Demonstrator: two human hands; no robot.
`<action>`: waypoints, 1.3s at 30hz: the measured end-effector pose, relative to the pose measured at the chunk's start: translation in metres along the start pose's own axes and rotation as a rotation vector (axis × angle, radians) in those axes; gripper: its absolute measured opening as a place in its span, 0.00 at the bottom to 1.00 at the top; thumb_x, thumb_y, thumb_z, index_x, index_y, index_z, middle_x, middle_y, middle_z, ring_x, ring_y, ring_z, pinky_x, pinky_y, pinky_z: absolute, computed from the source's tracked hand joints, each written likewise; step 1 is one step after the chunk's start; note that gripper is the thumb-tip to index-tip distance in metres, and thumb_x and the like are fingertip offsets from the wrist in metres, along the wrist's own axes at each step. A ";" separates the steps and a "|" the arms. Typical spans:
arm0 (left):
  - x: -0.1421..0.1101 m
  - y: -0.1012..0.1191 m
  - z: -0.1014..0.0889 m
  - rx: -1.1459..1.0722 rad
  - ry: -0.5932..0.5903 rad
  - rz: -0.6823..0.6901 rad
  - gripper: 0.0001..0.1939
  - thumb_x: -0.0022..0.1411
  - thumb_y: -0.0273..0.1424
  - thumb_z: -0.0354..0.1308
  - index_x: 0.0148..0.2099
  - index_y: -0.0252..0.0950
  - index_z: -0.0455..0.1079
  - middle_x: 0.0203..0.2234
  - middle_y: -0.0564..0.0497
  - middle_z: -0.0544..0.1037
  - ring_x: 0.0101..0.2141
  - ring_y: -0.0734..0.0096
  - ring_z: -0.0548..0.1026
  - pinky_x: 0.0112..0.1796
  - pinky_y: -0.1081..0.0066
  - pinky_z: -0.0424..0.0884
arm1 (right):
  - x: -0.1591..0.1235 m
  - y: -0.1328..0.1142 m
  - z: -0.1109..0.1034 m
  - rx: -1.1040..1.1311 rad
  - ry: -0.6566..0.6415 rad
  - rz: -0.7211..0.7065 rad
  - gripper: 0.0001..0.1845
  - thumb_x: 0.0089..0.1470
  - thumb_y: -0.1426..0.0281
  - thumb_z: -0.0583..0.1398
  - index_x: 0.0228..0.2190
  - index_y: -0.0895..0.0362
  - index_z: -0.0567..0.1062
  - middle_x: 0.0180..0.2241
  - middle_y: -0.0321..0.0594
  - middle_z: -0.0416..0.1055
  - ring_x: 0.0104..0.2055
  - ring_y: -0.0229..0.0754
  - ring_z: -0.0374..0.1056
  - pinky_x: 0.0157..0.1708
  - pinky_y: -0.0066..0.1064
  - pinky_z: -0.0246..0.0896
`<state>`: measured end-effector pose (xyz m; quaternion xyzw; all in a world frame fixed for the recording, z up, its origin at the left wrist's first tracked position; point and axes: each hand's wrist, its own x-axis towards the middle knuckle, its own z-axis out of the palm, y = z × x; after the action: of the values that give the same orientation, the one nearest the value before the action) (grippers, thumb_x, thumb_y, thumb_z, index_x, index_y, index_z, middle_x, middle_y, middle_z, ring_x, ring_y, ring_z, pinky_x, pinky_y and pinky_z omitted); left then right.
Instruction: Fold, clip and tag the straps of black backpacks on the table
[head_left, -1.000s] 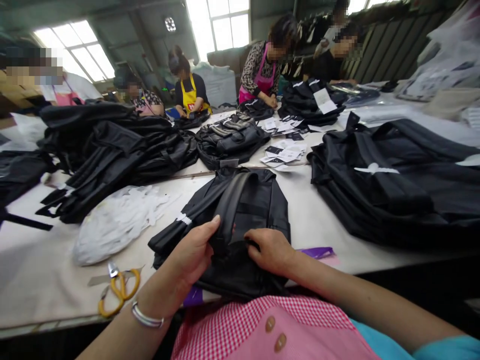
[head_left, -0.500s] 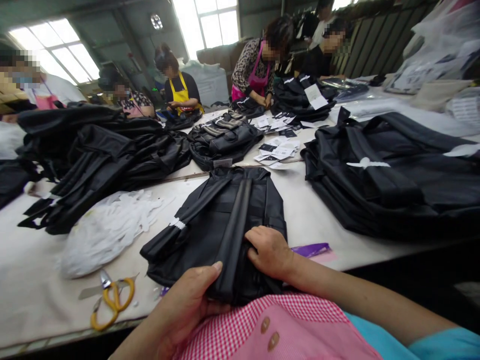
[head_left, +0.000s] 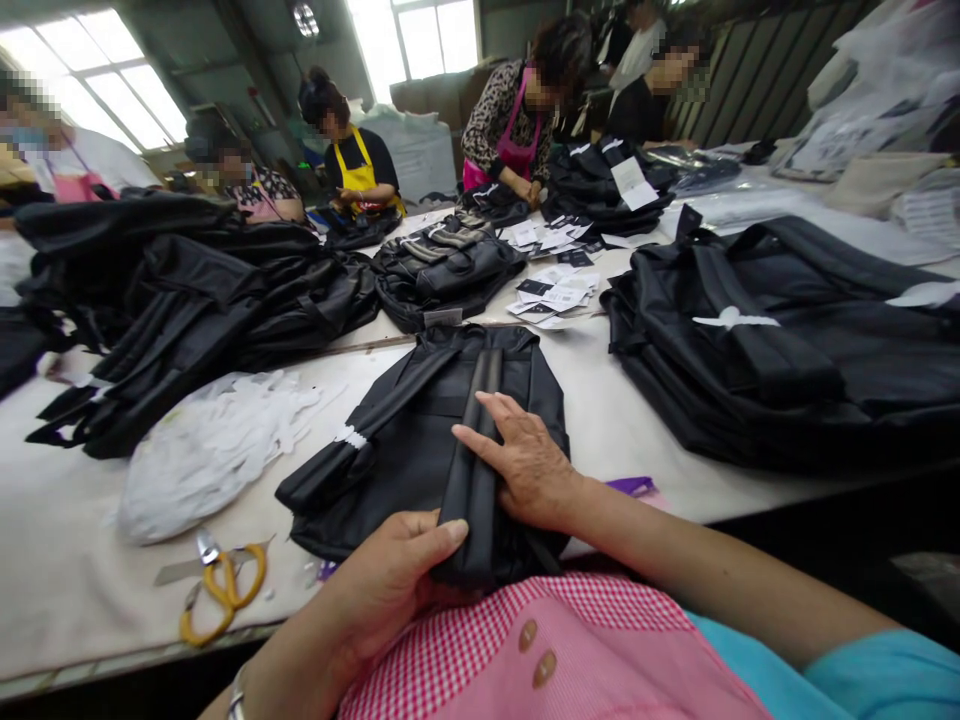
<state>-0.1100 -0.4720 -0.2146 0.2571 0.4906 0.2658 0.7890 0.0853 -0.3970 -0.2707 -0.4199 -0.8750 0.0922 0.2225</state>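
Note:
A black backpack (head_left: 405,470) lies in front of me at the table's near edge, its two shoulder straps facing up. My left hand (head_left: 409,565) grips the lower end of the right shoulder strap (head_left: 471,490), thumb on top and fingers hidden underneath. Over the same strap, further up, my right hand (head_left: 529,465) rests with its fingers apart. A white band (head_left: 350,436) is wrapped around the folded left strap. Yellow-handled scissors (head_left: 225,585) lie on the table to the left of the backpack.
A clear bag of white strips (head_left: 202,455) sits left of the backpack. Black bags are piled at the left (head_left: 217,290) and right (head_left: 795,350). Paper tags (head_left: 555,292) lie scattered beyond. Several co-workers stand or sit across the table, one in a yellow apron (head_left: 354,170).
My right hand has come out from beside the strap and now lies over it with its fingers extended. My left hand keeps its hold, shifted slightly right with the strap end.

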 end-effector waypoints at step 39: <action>0.034 -0.005 -0.018 0.261 0.032 0.520 0.43 0.47 0.28 0.68 0.65 0.36 0.58 0.53 0.41 0.73 0.52 0.54 0.70 0.52 0.62 0.66 | 0.010 -0.007 -0.026 0.023 -0.139 -0.199 0.48 0.41 0.70 0.59 0.64 0.47 0.53 0.67 0.41 0.47 0.68 0.56 0.36 0.62 0.55 0.22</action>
<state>-0.1124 -0.4501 -0.2464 0.4692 0.4508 0.3978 0.6468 0.0873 -0.3937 -0.2418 -0.3212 -0.9245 0.1086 0.1740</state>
